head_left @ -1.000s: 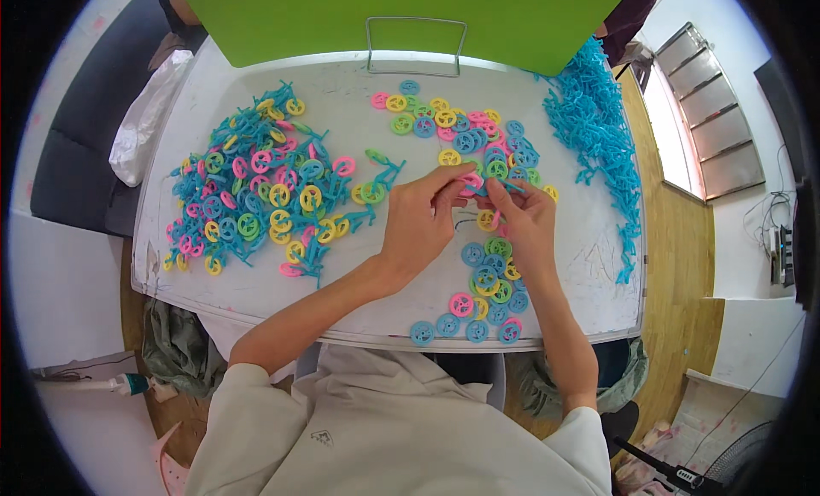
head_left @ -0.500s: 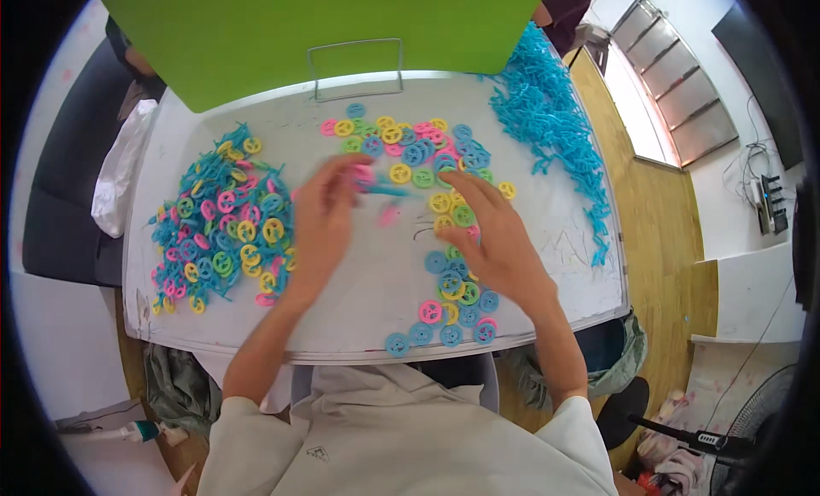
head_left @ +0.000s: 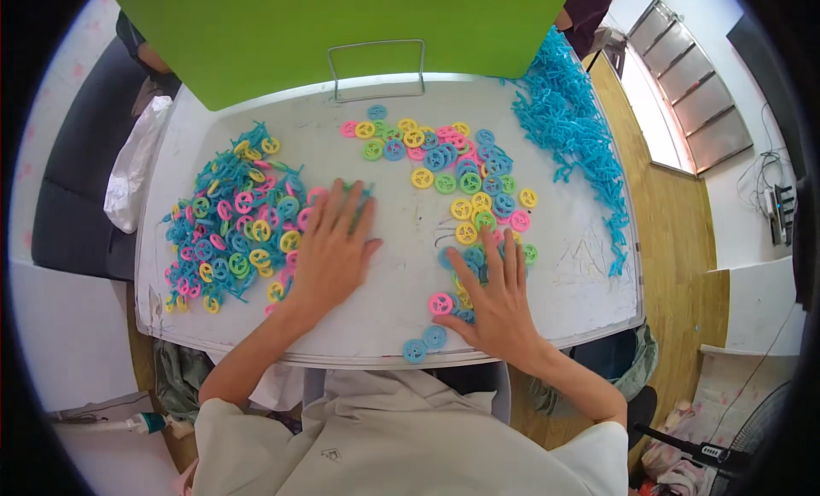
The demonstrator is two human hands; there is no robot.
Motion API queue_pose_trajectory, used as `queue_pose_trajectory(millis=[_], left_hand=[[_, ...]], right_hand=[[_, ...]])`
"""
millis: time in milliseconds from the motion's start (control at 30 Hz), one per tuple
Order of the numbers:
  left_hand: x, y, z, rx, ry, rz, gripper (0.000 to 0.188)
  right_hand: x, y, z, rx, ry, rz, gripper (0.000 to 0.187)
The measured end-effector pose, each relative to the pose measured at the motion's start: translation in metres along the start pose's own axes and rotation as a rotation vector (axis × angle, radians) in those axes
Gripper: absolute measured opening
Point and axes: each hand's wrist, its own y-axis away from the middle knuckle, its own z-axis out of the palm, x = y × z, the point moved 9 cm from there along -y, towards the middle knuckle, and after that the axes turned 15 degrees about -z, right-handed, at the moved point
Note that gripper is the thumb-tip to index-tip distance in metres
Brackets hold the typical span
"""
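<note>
My left hand (head_left: pixel 333 253) lies with fingers stretched out at the right side of a heaped pile (head_left: pixel 231 231) of blue plastic sticks with small coloured spoked wheels on them. A pink wheel (head_left: pixel 316 195) and a bit of blue stick show by its fingertips. My right hand (head_left: pixel 500 308) is spread over loose wheels in the near right part of the table, covering some of them. Beside its thumb are a pink wheel (head_left: pixel 440 304) and a blue wheel (head_left: pixel 435 336). More loose yellow, green, blue and pink wheels (head_left: pixel 433 159) spread toward the back.
A pile of bare blue sticks (head_left: pixel 568 112) runs along the right side of the white table (head_left: pixel 393 291). At the back stands a green panel (head_left: pixel 342 26), with a bent wire frame (head_left: pixel 376 96) against it. Parts of other people show behind the panel.
My left hand has come down beside the left pile and flattened, away from the blurred blue stick and pink wheel. My right hand has moved nearer, onto the loose wheels.
</note>
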Motion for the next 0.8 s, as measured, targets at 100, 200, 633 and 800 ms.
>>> queue_pose_trajectory(millis=[100, 200, 633, 800], left_hand=[[-0.027, 0.003, -0.004, 0.047, -0.130, -0.030, 0.046], [-0.036, 0.007, -0.007, 0.048, -0.133, -0.040, 0.045], [0.103, 0.071, 0.005, -0.447, 0.360, 0.348, 0.065], [0.094, 0.056, 0.024, -0.350, 0.175, 0.290, 0.063]], right_hand=[[0.008, -0.011, 0.005, 0.049, -0.050, -0.025, 0.075], [0.015, -0.027, 0.005, 0.096, -0.033, -0.057, 0.070], [0.094, -0.059, 0.002, 0.141, 0.107, -0.006, 0.073], [0.061, -0.045, 0.003, 0.106, -0.037, -0.104, 0.060]])
